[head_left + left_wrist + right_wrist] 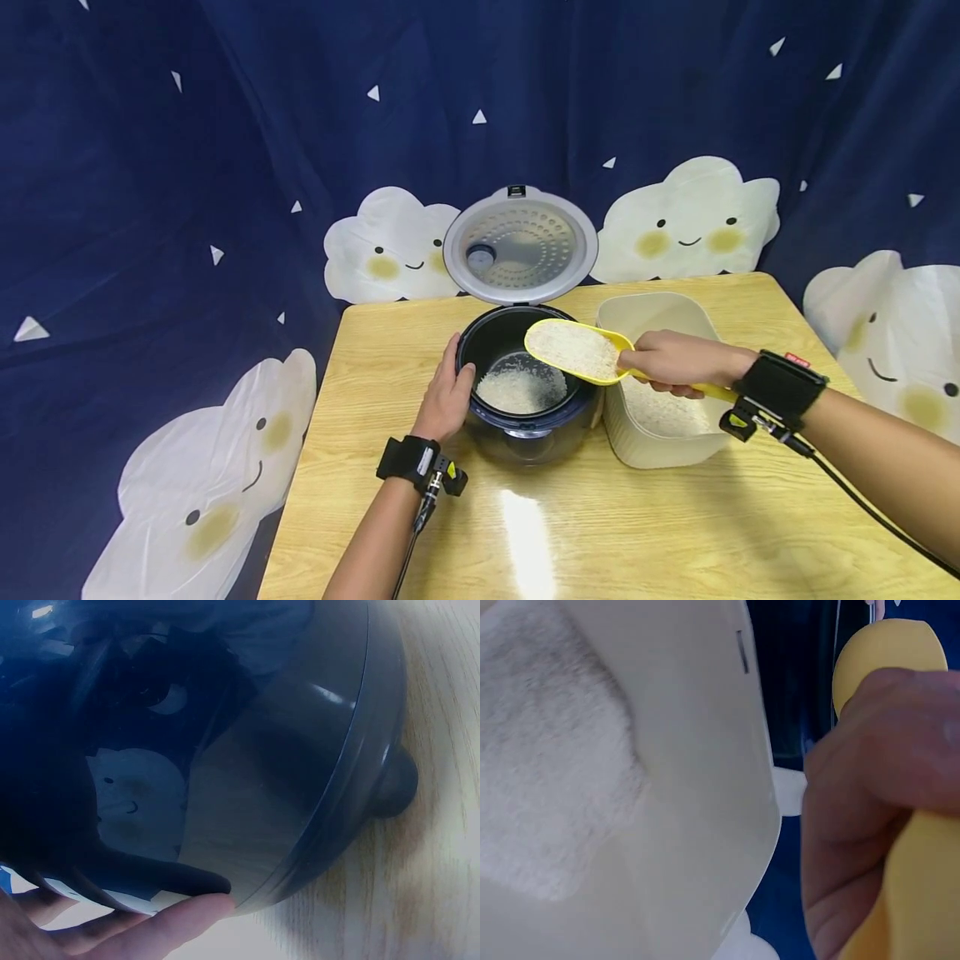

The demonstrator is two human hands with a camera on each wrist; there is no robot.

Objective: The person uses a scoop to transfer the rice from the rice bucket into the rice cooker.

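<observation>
Right hand (675,362) clamped on yellow scoop (573,350), heaped with rice, bowl over the open cooker pot (525,375), handle running right toward the rice bin (660,417). Left hand (446,396) flat against the pot's left wall, fingers straight. Hands apart, pot between, on the worktop (600,517).

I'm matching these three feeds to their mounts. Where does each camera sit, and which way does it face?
Head: worn on the head, looking forward and down at the table; both forearms, the left hand and the right hand show.
Left wrist: beside the rice cooker, facing its dark wall; fingertips show.
Right wrist: behind the grip on the yellow scoop, facing the rice bin; curled fingers show.
Shared: cooker in head and left-wrist views; scoop and bin in head and right-wrist views.
</observation>
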